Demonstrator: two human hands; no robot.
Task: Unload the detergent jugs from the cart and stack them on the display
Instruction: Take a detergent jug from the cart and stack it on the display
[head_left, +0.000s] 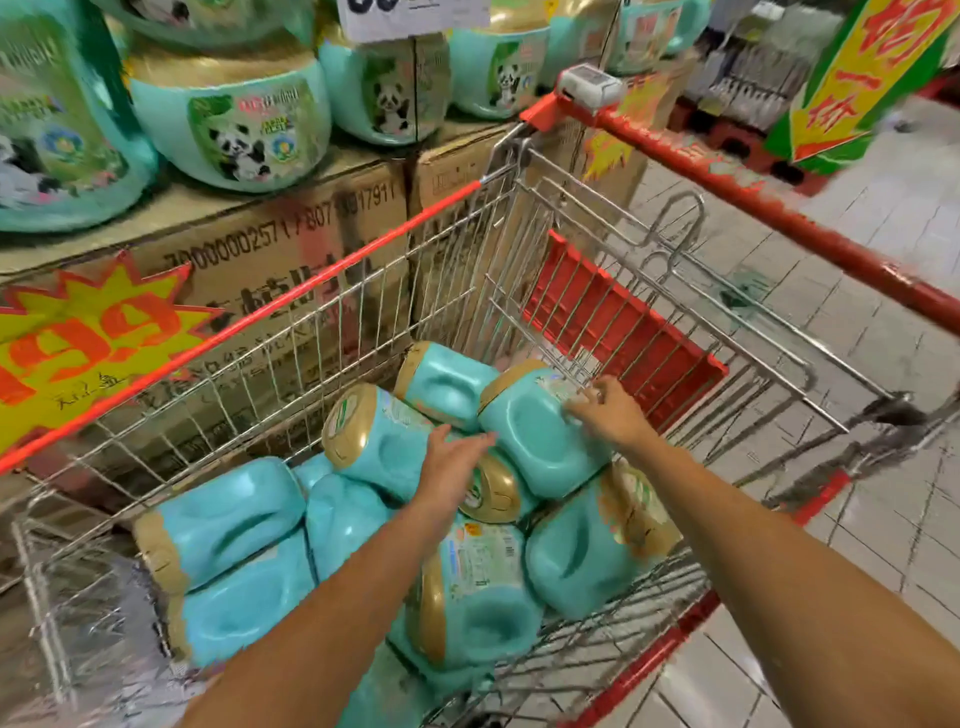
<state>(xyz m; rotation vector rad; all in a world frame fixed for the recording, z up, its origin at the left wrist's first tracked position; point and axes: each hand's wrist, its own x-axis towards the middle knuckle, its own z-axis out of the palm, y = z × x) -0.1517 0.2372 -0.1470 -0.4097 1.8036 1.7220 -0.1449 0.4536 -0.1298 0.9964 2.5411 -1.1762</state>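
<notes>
Several turquoise detergent jugs with gold caps lie on their sides in the wire cart (613, 244). The topmost jug (535, 431) sits near the cart's far end. My right hand (608, 413) rests on its upper right side, fingers bent over the edge by the label. My left hand (452, 462) reaches in with straight fingers, its fingertips touching the jug's left side. More jugs with panda labels (234, 124) stand upright on the display of cardboard boxes (291, 244) to the left of the cart.
The cart's red handle bar (769, 208) runs across the upper right, with a red plastic seat flap (618, 322) inside. A yellow and red price burst (88, 332) hangs on the boxes. Tiled floor lies to the right; a green and yellow sign (857, 78) stands beyond.
</notes>
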